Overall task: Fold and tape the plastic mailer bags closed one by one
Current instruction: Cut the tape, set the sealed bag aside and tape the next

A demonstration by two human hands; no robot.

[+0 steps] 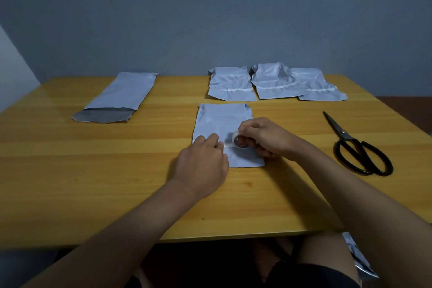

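A folded white mailer bag (pixel 221 121) lies flat in the middle of the wooden table (pixel 93 170). My right hand (pixel 264 137) grips a roll of clear tape (pixel 242 141) standing on the bag. A short strip of tape runs left from the roll to my left hand (pixel 202 163), whose fingertips press the strip's end onto the bag. Three folded and taped mailer bags (pixel 273 84) lie in a row at the back right. One unfolded mailer bag (pixel 119 98) with its open grey mouth toward me lies at the back left.
Black scissors (pixel 357 147) lie on the table to the right of my right hand, blades pointing away. Another mailer bag (pixel 357 257) hangs below the table edge at the lower right, beside my knee. A grey wall stands behind the table.
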